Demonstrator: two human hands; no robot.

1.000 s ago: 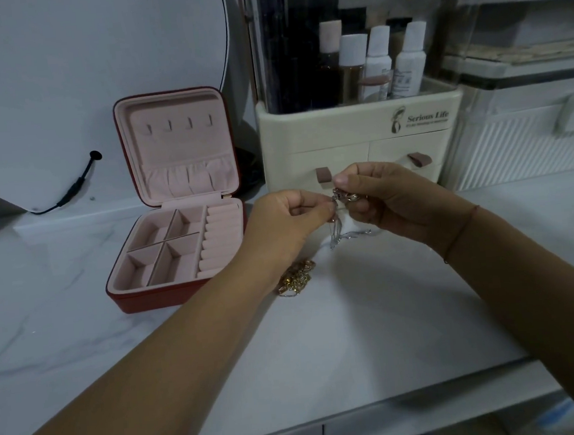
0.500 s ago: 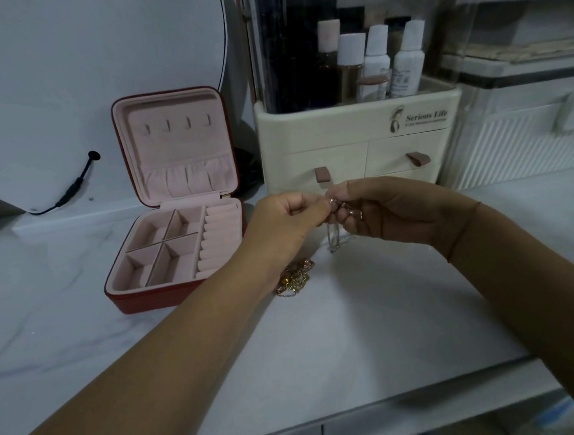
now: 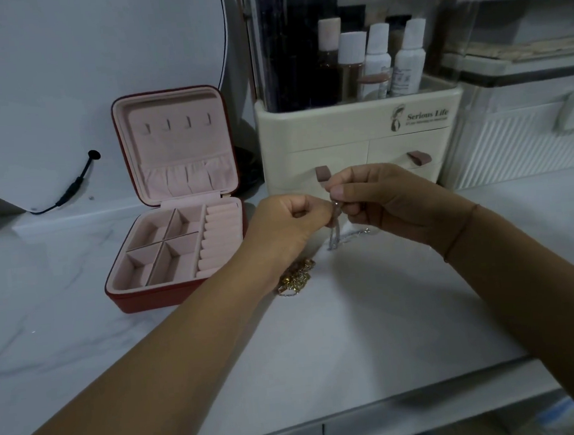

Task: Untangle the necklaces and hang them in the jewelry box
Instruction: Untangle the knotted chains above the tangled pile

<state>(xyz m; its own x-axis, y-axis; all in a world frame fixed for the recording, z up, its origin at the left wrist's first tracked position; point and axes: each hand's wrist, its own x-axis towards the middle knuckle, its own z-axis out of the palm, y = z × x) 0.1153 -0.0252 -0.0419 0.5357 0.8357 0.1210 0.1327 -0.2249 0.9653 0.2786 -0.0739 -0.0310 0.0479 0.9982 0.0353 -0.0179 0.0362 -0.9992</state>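
Note:
A red jewelry box (image 3: 181, 291) with pink lining stands open at the left; its upright lid carries a row of small hooks (image 3: 177, 123), all bare. My left hand (image 3: 288, 227) and my right hand (image 3: 390, 199) meet above the counter, both pinching a thin silver necklace (image 3: 334, 236). Its chain hangs down between the fingertips and trails onto the counter under my right hand. A bunched gold necklace (image 3: 297, 276) lies on the counter below my left wrist, partly hidden by it.
A cream cosmetics organizer (image 3: 358, 136) with two drawers and several bottles stands right behind my hands. A round mirror (image 3: 89, 78) with a black cable leans at the back left. A clear storage bin (image 3: 530, 136) stands at the right. The counter's front edge (image 3: 363, 414) runs below.
My right hand dipped lower and then came back up a little, re-gripping the silver necklace. The left hand stayed almost still. The gold necklace has not moved.

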